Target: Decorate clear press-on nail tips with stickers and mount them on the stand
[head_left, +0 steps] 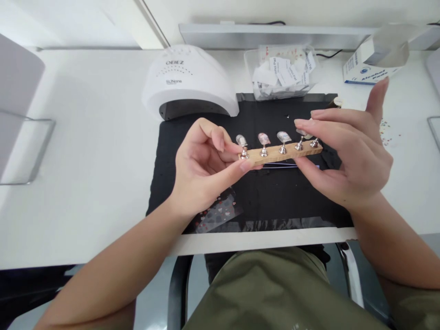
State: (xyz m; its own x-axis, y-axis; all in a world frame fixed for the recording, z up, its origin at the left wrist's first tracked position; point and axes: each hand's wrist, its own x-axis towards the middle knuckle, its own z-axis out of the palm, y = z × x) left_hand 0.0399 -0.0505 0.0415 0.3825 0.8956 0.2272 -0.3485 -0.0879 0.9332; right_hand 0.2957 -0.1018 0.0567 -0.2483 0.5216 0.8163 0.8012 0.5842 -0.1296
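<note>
A narrow wooden nail stand [272,154] is held up over the black mat, roughly level. Small metal posts along it carry several decorated false nails, such as a pinkish one [264,138] and a pale one [283,136]. My left hand [209,160] pinches the stand's left end between thumb and fingers. At the other end, my right hand [350,146] has its thumb under the wood and its fingers over the last nails, partly hiding them. Its index finger touches a false nail [301,131], and one finger sticks up.
A white nail lamp [190,78] stands at the back left of the black mat [172,151]. Behind the mat are a clear bin [280,94] of alcohol pad packets and an opened alcohol pad box [366,68]. A patterned clear sheet [220,213] lies near the front edge.
</note>
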